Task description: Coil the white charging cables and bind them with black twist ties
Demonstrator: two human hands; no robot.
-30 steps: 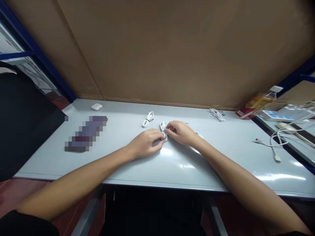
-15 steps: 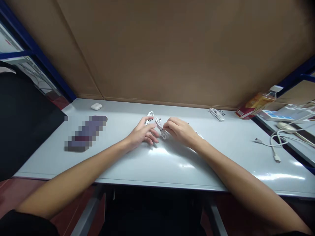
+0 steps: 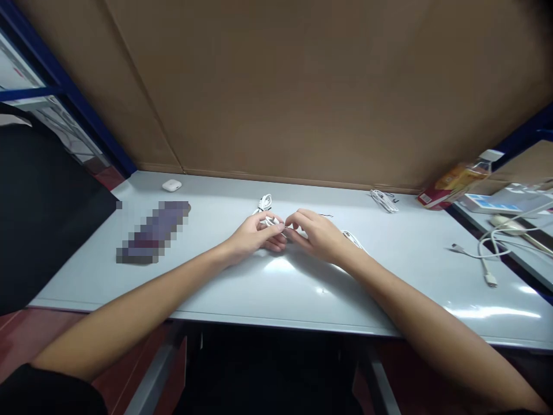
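Half a second earlier our left hand (image 3: 254,235) had been spread open beside the white cable (image 3: 275,222); now it had closed back in, so both hands pinched the small bundle between their fingertips. Our right hand (image 3: 315,231) gripped its other end. The cable sat just above the tabletop (image 3: 268,288), between the two hands, so the bundling looked under way again.

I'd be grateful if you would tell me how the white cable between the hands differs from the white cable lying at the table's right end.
The cable between the hands is gathered into a small bundle, pinched by the left hand and right hand; the cable at the right end sprawls loose and untouched. The first sits mid-table, largely hidden by fingers; the second lies in plain sight, its plug showing. Both are white.
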